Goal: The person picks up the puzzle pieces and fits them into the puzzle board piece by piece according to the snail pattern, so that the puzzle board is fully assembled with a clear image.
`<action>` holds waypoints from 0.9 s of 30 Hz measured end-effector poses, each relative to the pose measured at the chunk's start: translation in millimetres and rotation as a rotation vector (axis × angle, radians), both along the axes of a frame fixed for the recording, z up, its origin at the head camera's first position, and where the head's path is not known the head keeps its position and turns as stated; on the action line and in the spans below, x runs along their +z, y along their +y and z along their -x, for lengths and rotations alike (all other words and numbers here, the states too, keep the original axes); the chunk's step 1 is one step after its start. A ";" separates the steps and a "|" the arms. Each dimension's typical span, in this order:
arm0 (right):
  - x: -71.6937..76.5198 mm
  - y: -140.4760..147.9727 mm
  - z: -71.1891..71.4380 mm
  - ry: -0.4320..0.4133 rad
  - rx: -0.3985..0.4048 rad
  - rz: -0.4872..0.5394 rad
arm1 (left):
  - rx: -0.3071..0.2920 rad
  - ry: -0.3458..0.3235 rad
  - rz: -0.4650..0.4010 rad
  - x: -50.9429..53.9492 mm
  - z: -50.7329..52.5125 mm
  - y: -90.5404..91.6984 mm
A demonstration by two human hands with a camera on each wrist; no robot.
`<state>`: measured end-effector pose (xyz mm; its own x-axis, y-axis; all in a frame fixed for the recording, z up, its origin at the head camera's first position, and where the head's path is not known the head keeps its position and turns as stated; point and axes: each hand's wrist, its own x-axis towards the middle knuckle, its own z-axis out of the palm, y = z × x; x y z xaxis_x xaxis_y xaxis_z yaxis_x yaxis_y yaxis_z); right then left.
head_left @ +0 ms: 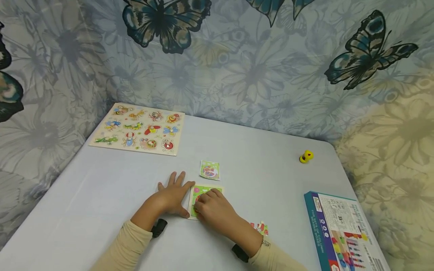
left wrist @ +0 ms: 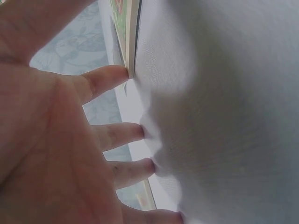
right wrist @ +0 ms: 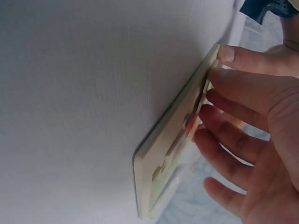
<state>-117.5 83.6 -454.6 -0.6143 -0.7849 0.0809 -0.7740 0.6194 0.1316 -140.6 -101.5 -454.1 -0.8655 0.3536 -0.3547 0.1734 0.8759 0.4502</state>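
Note:
A small wooden jigsaw board (head_left: pixel 192 194) with a green picture lies in front of me. My left hand (head_left: pixel 169 197) is spread beside it, thumb and index finger touching its left corners. In the left wrist view the fingers (left wrist: pixel 112 136) are straight, tips on the tabletop. My right hand (head_left: pixel 217 209) is over the board, fingers bent, pinching a puzzle piece (right wrist: pixel 190 122) at the board's surface. Most of that piece is hidden by the fingers. Bare wood (right wrist: pixel 175 123) shows along one side inside the board. Just beyond lies a small picture card (head_left: pixel 210 170).
Several loose puzzle pieces (head_left: pixel 262 228) lie partly behind my right forearm. An insect peg puzzle (head_left: pixel 142 131) rests at the back left. A yellow-and-black toy figure (head_left: pixel 306 156) stands at the far right, and a flat toy box (head_left: pixel 346 229) lies near the right edge.

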 end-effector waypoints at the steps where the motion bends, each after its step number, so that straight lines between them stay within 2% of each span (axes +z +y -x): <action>1: -0.4 0.1 0.2 0.008 0.001 0.004 | 0.001 0.000 -0.001 0.5 0.0 0.6; 6: -1.3 2.3 0.1 0.015 -0.008 0.017 | 0.003 0.001 -0.005 2.6 0.4 3.4; 14: 0.6 14.2 -1.9 -0.060 -0.025 0.005 | -0.002 -0.001 -0.005 0.5 -0.1 6.6; 27: 15.9 73.4 -13.8 -0.156 -0.186 0.058 | 0.006 0.011 -0.012 -0.3 -1.3 2.0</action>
